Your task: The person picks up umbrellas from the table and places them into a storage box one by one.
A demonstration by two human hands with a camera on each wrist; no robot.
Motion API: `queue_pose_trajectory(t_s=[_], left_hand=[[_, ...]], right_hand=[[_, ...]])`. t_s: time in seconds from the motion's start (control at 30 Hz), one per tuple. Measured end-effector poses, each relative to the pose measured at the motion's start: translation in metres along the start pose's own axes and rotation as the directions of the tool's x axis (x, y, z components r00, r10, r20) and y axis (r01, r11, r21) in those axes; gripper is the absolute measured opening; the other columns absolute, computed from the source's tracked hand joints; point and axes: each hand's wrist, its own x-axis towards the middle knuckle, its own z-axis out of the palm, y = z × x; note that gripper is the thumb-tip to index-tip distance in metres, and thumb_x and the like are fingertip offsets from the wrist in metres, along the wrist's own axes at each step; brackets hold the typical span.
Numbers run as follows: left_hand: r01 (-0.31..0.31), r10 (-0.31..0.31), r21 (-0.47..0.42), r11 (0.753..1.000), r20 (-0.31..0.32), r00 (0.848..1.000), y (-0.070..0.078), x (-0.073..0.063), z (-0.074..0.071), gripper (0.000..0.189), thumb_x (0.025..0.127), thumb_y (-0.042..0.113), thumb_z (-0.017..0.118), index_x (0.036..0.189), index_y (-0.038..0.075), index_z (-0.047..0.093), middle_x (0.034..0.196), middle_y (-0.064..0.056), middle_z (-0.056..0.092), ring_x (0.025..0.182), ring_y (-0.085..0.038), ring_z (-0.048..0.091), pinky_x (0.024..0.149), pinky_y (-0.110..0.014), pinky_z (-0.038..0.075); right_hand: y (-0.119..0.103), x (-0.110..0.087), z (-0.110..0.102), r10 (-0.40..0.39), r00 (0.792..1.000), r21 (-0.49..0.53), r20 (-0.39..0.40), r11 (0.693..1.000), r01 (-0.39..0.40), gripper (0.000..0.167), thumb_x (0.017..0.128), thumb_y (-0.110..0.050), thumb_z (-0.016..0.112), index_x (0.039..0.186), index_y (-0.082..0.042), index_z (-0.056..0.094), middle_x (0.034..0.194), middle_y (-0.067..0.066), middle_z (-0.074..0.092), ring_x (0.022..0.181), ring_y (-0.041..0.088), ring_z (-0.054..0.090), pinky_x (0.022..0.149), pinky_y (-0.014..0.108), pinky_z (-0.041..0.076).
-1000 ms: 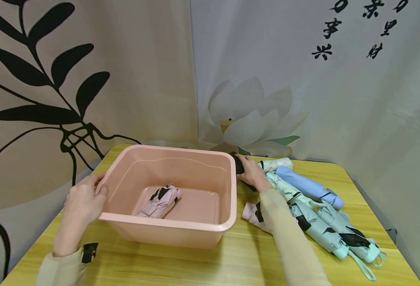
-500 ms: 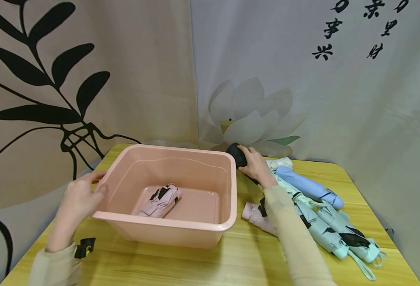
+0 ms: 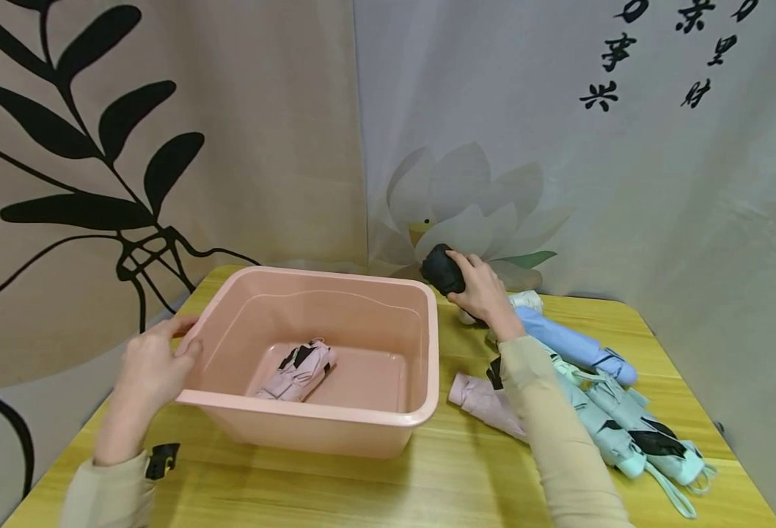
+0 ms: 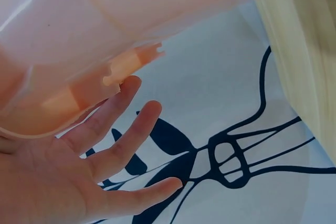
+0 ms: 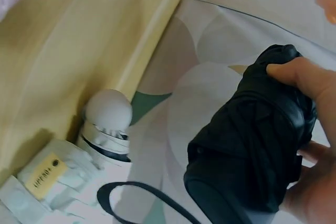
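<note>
Inside the pink plastic bin [image 3: 322,433] lies a folded pink umbrella [image 3: 302,370] with black patches. My left hand [image 3: 157,367] rests at the bin's left rim; the left wrist view shows its fingers [image 4: 118,153] straight and spread, the index touching under the rim, the thumb hidden by the bin. To the right of the bin, above the table, my right hand [image 3: 483,290] grips a black folded umbrella [image 3: 444,270]. In the right wrist view the umbrella is held between thumb and fingers, its strap loop [image 5: 152,195] hanging free.
Several folded umbrellas lie on the right of the wooden table [image 3: 335,491]: a blue one [image 3: 569,339], mint-green ones [image 3: 652,433], a white one [image 5: 107,124] and another pink one [image 3: 483,402], partly behind my right sleeve. A printed curtain [image 3: 282,132] hangs behind the table.
The black umbrella has risen from beside the bin's right rim, up and slightly rightward, in my right hand. My left hand stays at the rim with slight shifts; the bin has not moved.
</note>
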Motion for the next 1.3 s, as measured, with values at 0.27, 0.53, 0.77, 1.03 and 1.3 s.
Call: queue_pose_trajectory(t_s=[0.27,0.53,0.77,1.03,1.3], left_hand=[[0.0,0.0,0.002,1.0,-0.009,1.0,0.001,-0.001,0.002,0.039,0.094,0.014,0.05,0.128,-0.004,0.053,0.12,-0.031,0.057,0.107,-0.053,0.05,0.081,-0.063,0.043],[0.008,-0.008,0.013,1.0,-0.005,1.0,0.001,-0.002,0.002,0.039,0.094,0.014,0.051,0.129,-0.004,0.053,0.122,-0.031,0.057,0.107,-0.053,0.051,0.08,-0.062,0.044],[0.014,-0.014,0.018,1.0,-0.001,1.0,0.002,-0.002,0.003,0.04,0.094,0.015,0.051,0.129,-0.004,0.052,0.123,-0.031,0.056,0.108,-0.054,0.05,0.081,-0.063,0.043],[0.013,-0.013,0.01,1.0,-0.004,1.0,0.003,-0.002,0.002,0.04,0.094,0.013,0.05,0.129,-0.005,0.052,0.122,-0.031,0.056,0.109,-0.054,0.049,0.083,-0.064,0.042],[0.029,-0.029,0.006,1.0,0.005,1.0,0.004,-0.002,0.002,0.041,0.094,0.014,0.05,0.131,-0.004,0.051,0.124,-0.03,0.056,0.11,-0.053,0.048,0.084,-0.064,0.042]], right_hand=[[-0.006,0.002,-0.017,-0.027,0.998,-0.034,-0.051,0.999,0.025,0.077,0.079,-0.019,0.075,0.146,-0.017,0.036,0.131,0.021,0.05,0.114,0.042,0.053,0.088,0.059,0.049],[-0.018,0.0,-0.032,-0.067,0.994,-0.058,-0.081,0.996,0.063,0.077,0.08,-0.018,0.074,0.147,-0.018,0.035,0.134,0.021,0.047,0.118,0.042,0.049,0.091,0.058,0.048],[-0.031,-0.001,-0.044,-0.147,0.982,-0.09,-0.116,0.986,0.137,0.078,0.079,-0.016,0.075,0.146,-0.019,0.035,0.137,0.018,0.046,0.12,0.04,0.048,0.093,0.057,0.047],[-0.049,0.0,-0.057,-0.252,0.957,-0.125,-0.142,0.964,0.235,0.077,0.079,-0.016,0.075,0.146,-0.019,0.037,0.137,0.017,0.046,0.118,0.038,0.049,0.091,0.055,0.049],[-0.076,0.002,-0.07,-0.34,0.927,-0.134,-0.156,0.938,0.321,0.075,0.079,-0.013,0.074,0.144,-0.018,0.039,0.136,0.016,0.047,0.119,0.036,0.05,0.092,0.053,0.049]])
